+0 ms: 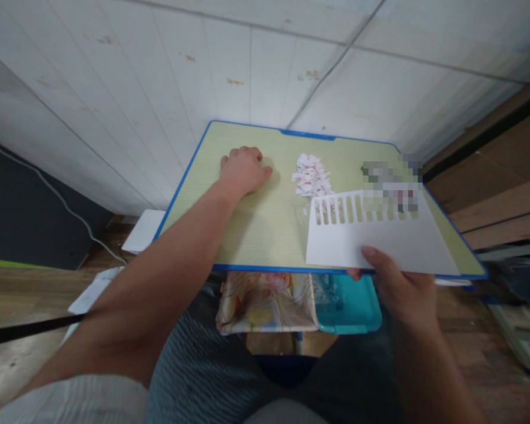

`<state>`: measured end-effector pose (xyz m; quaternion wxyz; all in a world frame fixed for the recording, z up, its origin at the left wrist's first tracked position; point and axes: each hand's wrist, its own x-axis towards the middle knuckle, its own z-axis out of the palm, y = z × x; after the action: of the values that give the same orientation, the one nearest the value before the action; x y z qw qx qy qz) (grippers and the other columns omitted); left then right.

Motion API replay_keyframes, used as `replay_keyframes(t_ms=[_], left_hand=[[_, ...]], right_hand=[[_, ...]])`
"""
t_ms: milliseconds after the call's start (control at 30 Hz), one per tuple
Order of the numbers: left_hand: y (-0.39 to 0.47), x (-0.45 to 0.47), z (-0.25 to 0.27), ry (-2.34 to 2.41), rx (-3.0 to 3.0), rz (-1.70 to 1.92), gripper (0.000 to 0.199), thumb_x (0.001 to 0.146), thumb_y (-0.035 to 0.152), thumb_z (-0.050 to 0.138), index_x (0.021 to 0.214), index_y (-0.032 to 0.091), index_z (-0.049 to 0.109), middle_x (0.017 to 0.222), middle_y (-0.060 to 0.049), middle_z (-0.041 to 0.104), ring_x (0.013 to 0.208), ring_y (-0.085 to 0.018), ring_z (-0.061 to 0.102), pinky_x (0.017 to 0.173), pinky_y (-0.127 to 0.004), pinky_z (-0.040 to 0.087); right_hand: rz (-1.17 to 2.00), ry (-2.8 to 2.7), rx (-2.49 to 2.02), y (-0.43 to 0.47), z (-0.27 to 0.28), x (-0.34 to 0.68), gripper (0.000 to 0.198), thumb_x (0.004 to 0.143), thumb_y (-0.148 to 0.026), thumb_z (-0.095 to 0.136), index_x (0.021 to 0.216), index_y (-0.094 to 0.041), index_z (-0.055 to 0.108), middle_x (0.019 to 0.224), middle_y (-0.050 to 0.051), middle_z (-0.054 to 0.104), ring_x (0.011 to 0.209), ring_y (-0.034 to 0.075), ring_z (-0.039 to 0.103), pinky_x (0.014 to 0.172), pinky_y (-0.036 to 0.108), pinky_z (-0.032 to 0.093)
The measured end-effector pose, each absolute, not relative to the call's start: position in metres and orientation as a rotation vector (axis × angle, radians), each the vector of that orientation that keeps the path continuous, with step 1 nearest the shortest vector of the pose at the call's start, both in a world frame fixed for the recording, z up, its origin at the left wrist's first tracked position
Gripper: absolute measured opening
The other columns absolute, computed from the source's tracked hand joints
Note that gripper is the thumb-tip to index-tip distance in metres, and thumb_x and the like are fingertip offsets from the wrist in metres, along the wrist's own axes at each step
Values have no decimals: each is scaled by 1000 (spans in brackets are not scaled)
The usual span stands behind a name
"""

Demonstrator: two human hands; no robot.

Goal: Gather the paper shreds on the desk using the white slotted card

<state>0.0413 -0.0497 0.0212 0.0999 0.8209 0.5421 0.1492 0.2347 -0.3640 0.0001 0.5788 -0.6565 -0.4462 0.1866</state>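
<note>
On the pale table (265, 235), my left hand (245, 168) rests palm down with its fingers bent, thumb apart and nothing seen in it. My right hand (401, 285) grips a flat white card (357, 241) by its near edge, thumb on top and fingers beneath. A row of long slots runs along the card's far side, and something clear like plastic shows at its left edge. Just beyond the card lies a pile of small white paper pieces with reddish marks (311, 175). Part of the pile shows through the slots.
Below the table's blue front edge are a patterned cloth-lined container (269, 318) and a turquoise plastic tub (357, 315). A blurred-out item (382, 174) lies at the table's right. A white panelled wall (203, 76) with a cable (331, 70) stands behind.
</note>
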Motion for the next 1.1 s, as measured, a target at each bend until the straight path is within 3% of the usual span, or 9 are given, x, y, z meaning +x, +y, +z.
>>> replay_keyframes(t_ms=[233, 500, 1100], left_hand=[[-45, 40, 16, 1575, 2423, 486, 53, 106, 48, 67, 152, 26, 82, 167, -14, 76, 159, -41, 62, 137, -58, 48], [-45, 41, 17, 1589, 2426, 455, 55, 105, 49, 66, 152, 26, 81, 168, -14, 75, 159, -41, 62, 137, -57, 48], [-49, 37, 26, 1647, 2438, 401, 56, 106, 47, 64, 153, 24, 83, 172, -14, 75, 162, -40, 65, 138, -53, 50]], right_hand=[[391, -841, -1549, -363, -5, 235, 29, 98, -47, 95, 87, -27, 77, 70, 1, 78, 55, 26, 70, 52, 40, 59], [455, -1038, -1594, -375, -9, 243, 40, 104, -47, 92, 72, -28, 77, 67, 3, 78, 60, 28, 74, 77, 47, 69], [562, -958, -1558, -371, -10, 224, 55, 109, -62, 86, 66, -28, 75, 65, 4, 75, 63, 25, 74, 71, 40, 69]])
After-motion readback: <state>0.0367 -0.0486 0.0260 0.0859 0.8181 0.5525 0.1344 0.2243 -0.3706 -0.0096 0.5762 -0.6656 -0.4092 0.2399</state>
